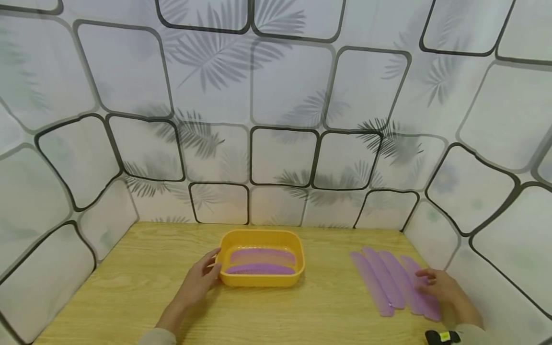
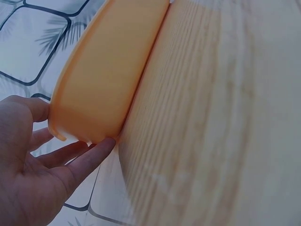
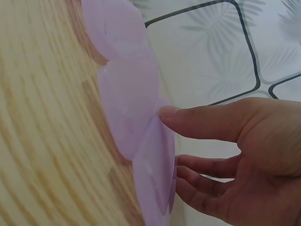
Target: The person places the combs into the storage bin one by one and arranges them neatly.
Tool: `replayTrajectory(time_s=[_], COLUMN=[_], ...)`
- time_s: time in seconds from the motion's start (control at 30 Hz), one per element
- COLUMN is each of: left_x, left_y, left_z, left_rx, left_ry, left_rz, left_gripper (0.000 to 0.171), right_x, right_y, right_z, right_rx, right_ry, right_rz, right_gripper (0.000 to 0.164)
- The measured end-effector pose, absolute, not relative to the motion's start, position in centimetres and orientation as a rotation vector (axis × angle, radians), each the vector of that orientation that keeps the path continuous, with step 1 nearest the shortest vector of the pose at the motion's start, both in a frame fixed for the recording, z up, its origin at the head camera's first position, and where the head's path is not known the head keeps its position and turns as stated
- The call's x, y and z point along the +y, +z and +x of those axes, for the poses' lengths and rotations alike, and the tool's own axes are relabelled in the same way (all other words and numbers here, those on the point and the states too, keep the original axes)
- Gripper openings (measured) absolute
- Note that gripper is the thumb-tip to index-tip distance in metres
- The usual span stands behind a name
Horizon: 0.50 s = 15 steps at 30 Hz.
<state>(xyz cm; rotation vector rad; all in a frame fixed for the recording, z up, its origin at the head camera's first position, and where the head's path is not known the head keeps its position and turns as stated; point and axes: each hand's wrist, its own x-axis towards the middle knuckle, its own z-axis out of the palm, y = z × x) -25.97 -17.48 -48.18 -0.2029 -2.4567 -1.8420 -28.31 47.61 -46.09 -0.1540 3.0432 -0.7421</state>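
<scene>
A yellow plastic basket (image 1: 261, 281) stands on the table, and my left hand (image 1: 199, 278) holds its left end. In the left wrist view, fingertips (image 2: 107, 143) rest at the lower corner of the basket (image 2: 106, 66). Two purple combs lie inside; the front comb (image 1: 260, 269) shows its teeth and the rear comb (image 1: 262, 257) is behind it. To the right, several purple combs (image 1: 373, 282) are fanned side by side. My right hand (image 1: 437, 287) grips the rightmost comb (image 1: 429, 306), thumb (image 3: 176, 115) on one side and fingers at its other edge.
The wood-grain table (image 1: 323, 306) has patterned sheeting (image 1: 284, 158) rising behind it and at both sides. On the right, the sheeting stands close to the combs and the right hand. A dark band (image 1: 442, 337) sits at the right wrist.
</scene>
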Motion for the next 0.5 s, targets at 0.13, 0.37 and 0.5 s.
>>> replayTrajectory(time_s=[0.13, 0.37, 0.5], left_x=[-17.52, -17.53, -17.46], left_y=[-48.01, -48.14, -48.15], left_z=[-25.88, -25.93, -25.9], left_rx=[-2.455, -2.442, -2.446], left_ry=[-1.845, -1.861, -1.865], left_rz=[-0.22, -0.234, -0.218], left_gripper=[0.053, 0.053, 0.053], right_x=[47.65, 47.63, 47.7], right_y=[-45.99, -46.01, -45.97], right_z=[-28.33, -28.09, -27.82], right_rx=[3.012, 2.962, 3.025], right_ry=[-0.771, -0.83, -0.823], right_rz=[-0.218, -0.235, -0.236], right_gripper=[0.04, 0.045, 0.044])
